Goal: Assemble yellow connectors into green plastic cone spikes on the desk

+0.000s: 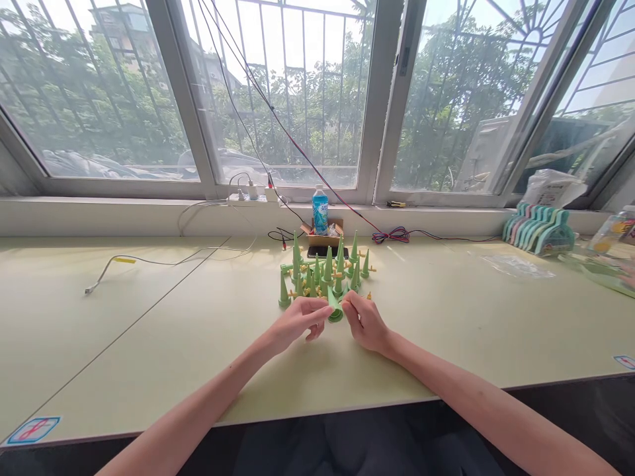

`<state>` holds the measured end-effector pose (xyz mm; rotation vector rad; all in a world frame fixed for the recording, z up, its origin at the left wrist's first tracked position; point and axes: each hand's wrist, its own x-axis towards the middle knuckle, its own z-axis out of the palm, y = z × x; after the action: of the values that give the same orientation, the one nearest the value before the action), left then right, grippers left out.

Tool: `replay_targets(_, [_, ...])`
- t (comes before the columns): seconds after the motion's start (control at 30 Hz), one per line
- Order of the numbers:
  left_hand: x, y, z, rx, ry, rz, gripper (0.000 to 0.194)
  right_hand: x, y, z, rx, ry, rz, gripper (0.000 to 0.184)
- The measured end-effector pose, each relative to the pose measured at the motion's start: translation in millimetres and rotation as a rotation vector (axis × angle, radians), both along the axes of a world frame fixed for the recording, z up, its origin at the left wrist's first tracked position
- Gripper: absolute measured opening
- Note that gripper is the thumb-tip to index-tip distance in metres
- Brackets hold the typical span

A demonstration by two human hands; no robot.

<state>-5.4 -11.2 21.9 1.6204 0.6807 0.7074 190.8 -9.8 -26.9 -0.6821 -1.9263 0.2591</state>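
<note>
A hollow green plastic spike (335,313), cone-shaped with a round flanged base, is tilted with its open end toward me. My left hand (300,319) pinches it from the left between thumb and fingers. On its right side my right hand (366,322) is closed with fingertips pressed together by the spike; what it grips is too small to make out. Just beyond both hands, several similar green spikes (296,258) stand upright in a cluster on the table, with small yellow valve-like fittings (373,269) on or among them.
Behind the cluster, a blue-labelled bottle (320,210) stands by a small cardboard box (325,239) and a dark phone-like slab (322,252). A white cable (163,263) crosses the table (163,357) at left. Teal hangers (538,228) and a plastic bag (518,264) lie at right.
</note>
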Motion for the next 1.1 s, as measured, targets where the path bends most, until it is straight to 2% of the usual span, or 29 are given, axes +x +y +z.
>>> replay_targets(0.3, [-2, -1, 0.1, 0.062, 0.016, -0.023, 0.045, 2, -3, -1.6, 0.01, -0.036, -0.013, 0.027])
replay_targets(0.43, [-2, -3, 1.7, 0.112, 0.042, 0.009, 0.042, 2, -3, -2.3, 0.026, -0.038, -0.003, 0.027])
replay_targets(0.67, [0, -8, 7.8, 0.242, 0.086, 0.071, 0.035, 3, -2, -3.2, 0.018, -0.03, 0.004, 0.025])
replay_targets(0.83, [1, -8, 4.1, 0.353, 0.109, 0.099, 0.027, 2, -1, -2.9, -0.001, -0.021, 0.009, 0.028])
replay_targets(1.1, [1, -6, -6.6, 0.609, 0.18, 0.178, 0.037, 2, 1, -4.8, -0.026, -0.013, -0.025, 0.032])
